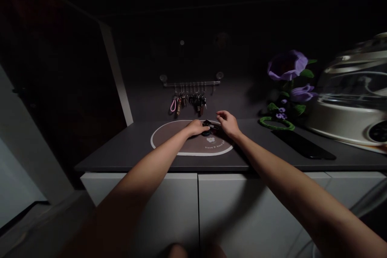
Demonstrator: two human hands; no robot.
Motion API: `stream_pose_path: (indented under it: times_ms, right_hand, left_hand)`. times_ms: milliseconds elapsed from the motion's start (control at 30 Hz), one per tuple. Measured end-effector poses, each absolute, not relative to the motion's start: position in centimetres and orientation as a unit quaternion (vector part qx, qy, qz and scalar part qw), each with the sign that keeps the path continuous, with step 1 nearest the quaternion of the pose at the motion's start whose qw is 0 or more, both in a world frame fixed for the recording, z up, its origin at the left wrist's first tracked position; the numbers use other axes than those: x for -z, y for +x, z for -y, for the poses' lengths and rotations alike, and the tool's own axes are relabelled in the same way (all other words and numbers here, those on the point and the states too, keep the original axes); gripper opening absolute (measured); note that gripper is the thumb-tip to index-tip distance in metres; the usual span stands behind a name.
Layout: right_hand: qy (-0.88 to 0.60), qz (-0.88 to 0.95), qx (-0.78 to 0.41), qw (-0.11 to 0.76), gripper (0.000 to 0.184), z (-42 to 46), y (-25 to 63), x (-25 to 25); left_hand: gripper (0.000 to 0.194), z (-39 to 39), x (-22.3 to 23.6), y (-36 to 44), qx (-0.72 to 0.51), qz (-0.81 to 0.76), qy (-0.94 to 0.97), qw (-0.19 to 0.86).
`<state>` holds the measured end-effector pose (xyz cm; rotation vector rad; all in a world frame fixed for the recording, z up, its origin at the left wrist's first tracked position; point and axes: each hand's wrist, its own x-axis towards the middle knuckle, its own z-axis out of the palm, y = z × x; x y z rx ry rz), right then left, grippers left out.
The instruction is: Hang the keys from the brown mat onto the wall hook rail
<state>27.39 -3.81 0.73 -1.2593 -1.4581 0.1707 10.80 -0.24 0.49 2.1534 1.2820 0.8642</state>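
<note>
My left hand [196, 127] rests low over an oval mat [173, 139], its fingers closed around a small dark bunch of keys [211, 125]. Part of the bunch is hidden by the fingers. Just to the right, my right hand [229, 123] is raised slightly above the mat's edge. Its fingers are loosely bent, with the tips apart from the thumb, and I see nothing in them. Behind both hands, a clear hook rack [192, 84] on the dark wall carries several hanging keys [198, 100], among them a pink loop strap [173, 105] at the left end.
A black phone [302, 144] lies on the dark countertop [121, 149] at the right. Beyond it stand purple flowers [288, 66] with a green ring base [276, 123], beside a large cream appliance [338, 117]. White cabinet doors [169, 205] are below the counter edge. The room is dim.
</note>
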Motion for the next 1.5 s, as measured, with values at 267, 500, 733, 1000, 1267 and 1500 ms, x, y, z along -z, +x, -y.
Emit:
stream_pose_path:
  times_ms: [267,500,733,1000,1267,1500]
  right_hand:
    - [-0.544,0.648,-0.035,0.532,0.026,3.4,26.8,-0.6]
    - [-0.547,0.652,-0.039,0.523,0.025,3.8,26.3,-0.8]
    - [-0.536,0.663,-0.046,0.521,0.024,3.9,26.0,-0.7]
    - [-0.532,0.674,-0.052,0.51,0.024,4.3,25.7,-0.8]
    - [-0.52,0.691,-0.047,0.499,0.023,4.7,25.5,-1.0]
    - [-0.5,0.711,-0.042,0.492,0.019,4.7,25.5,-1.0]
  left_hand:
    - [0.032,0.4,0.2,11.0,-0.32,-0.453,0.778,0.295]
    - [0.017,0.2,-0.4,9.9,-0.305,-0.437,0.746,0.399]
    - [0.013,-0.9,-0.5,8.3,-0.327,-0.424,0.687,0.491]
    - [0.024,-0.4,-1.5,8.0,-0.389,-0.379,0.616,0.57]
    - [0.024,-0.5,-2.3,7.8,-0.458,-0.301,0.577,0.605]
    - [0.023,-0.1,-2.9,7.7,-0.481,-0.232,0.543,0.648]
